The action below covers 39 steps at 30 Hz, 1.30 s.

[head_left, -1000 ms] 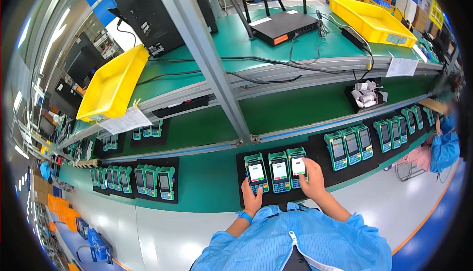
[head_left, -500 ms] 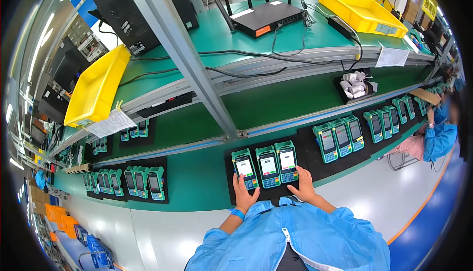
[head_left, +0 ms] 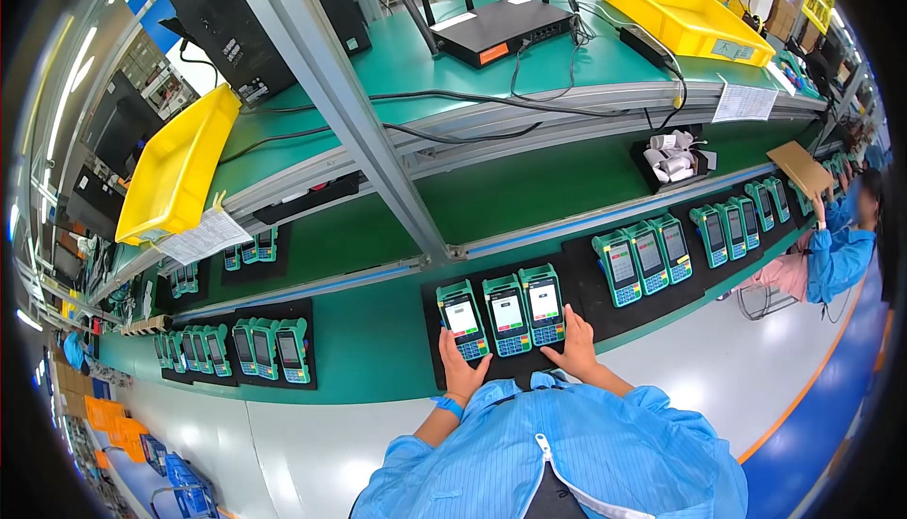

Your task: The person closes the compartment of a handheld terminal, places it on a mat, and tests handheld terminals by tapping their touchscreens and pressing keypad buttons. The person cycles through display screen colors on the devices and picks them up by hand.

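Three green-cased payment terminals lie side by side on a black mat (head_left: 432, 349) before me, screens lit white: the left terminal (head_left: 462, 318), the middle terminal (head_left: 507, 316) and the right terminal (head_left: 543, 305). My left hand (head_left: 462, 368) rests at the lower left edge of the left terminal, fingers stretched and thumb below its keypad. On the other side, my right hand (head_left: 573, 347) has its fingers pointing up along the right terminal's edge, its thumb spread toward the bottom. Both hands are open; whether they press on the cases I cannot tell.
More terminals (head_left: 633, 264) stand in rows to the right, and others (head_left: 274, 349) to the left. A metal post (head_left: 331, 94) rises ahead. The upper shelf holds a router (head_left: 505, 30) and yellow trays (head_left: 685, 18). At far right, a co-worker (head_left: 836, 259) holds cardboard (head_left: 801, 169).
My right hand's fingers have shifted up along the right terminal's edge. The left hand stays beside the left terminal. The co-worker's cardboard has swung up and leftward. My view has shifted slightly.
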Each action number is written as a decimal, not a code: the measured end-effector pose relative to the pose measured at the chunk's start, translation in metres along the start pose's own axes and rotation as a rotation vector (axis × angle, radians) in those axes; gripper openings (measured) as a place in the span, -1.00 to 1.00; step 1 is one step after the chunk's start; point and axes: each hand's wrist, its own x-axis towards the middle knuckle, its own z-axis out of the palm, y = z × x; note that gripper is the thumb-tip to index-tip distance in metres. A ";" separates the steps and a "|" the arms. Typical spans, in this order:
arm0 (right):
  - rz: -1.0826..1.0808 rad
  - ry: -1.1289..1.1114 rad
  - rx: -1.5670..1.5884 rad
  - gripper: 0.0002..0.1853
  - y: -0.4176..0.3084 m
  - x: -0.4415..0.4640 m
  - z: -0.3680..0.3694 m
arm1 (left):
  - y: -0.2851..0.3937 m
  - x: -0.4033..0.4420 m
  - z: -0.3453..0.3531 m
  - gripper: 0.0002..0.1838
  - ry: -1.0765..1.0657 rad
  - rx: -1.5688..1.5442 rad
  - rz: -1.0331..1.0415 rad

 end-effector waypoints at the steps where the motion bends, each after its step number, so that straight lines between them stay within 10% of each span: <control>1: 0.007 0.013 -0.006 0.18 0.001 0.000 0.001 | -0.001 0.000 0.001 0.22 0.000 -0.013 -0.007; 39: -0.047 -0.009 -0.072 -0.03 0.000 0.000 0.003 | 0.002 0.002 0.000 0.08 0.022 -0.004 0.063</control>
